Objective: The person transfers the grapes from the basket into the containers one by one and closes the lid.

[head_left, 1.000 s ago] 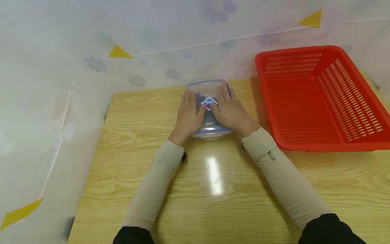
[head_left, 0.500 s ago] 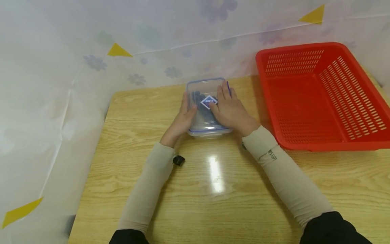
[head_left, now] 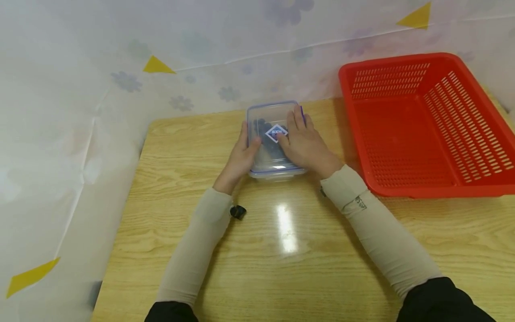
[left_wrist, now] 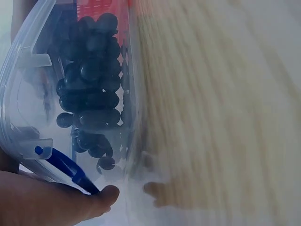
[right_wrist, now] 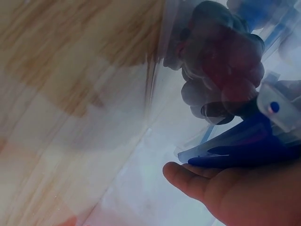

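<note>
A clear plastic food container (head_left: 277, 112) with a blue-edged lid and a diamond label (head_left: 276, 133) sits at the far side of the table. Dark grapes (left_wrist: 94, 70) show through its wall. My left hand (head_left: 237, 161) lies along its left side, thumb over the lid edge, fingers running down the side. In the left wrist view a fingertip touches a blue side latch (left_wrist: 70, 167), which stands angled out. My right hand (head_left: 307, 145) rests flat on the lid's right part, fingers straight. The right wrist view has fingertips at the other blue latch (right_wrist: 240, 146).
A red perforated basket (head_left: 402, 193) stands to the right of the container on the wood-grain table (head_left: 257, 277). Behind the table hangs a flower-patterned sheet (head_left: 225, 27) with yellow tape pieces (head_left: 157, 65). A small black device (head_left: 238, 212) is at my left wrist.
My left hand has slid left off the lid's top to the container's left side, and its wrist has turned. The right hand keeps its place on the lid.
</note>
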A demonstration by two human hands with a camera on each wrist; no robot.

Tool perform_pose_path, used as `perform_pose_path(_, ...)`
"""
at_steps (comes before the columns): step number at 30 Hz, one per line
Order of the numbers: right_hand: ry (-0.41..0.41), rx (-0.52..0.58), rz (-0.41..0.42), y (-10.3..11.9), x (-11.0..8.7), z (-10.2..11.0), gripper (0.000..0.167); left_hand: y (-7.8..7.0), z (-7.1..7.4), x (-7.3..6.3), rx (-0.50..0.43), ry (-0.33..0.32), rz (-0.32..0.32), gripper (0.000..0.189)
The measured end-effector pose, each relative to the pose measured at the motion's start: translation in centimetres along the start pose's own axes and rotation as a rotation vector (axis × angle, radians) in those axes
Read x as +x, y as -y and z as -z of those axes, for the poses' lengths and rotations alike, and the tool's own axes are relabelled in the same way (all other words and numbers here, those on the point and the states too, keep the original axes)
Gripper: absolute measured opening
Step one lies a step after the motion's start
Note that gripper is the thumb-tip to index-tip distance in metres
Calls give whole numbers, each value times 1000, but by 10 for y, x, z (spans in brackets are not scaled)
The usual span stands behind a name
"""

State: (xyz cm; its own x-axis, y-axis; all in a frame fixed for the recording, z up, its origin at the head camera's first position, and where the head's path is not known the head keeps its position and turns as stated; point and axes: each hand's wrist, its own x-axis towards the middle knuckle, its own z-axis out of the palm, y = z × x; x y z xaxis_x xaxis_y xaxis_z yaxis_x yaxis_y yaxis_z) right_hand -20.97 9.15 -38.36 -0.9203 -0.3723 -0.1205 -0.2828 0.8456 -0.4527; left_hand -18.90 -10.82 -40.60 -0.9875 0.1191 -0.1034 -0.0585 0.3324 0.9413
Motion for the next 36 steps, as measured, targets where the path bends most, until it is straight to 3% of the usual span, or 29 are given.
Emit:
perform_pose_path(4,0,1,-8,0,0,0,76,-1,0,0,49,-39,-4,71)
perform_pose_path(12,-3,-4,-11,-1,1,-2,76,-4,0,2,249,-85,-49,67)
perform_pose_path(29,-3,-22,-8,1,1,-1,75,-12,-1,9,405,-14,-122,62)
perform_pose_path(36,-9,-46,22,0,2,-2,74,-18,-7,17,628,19,-126,68)
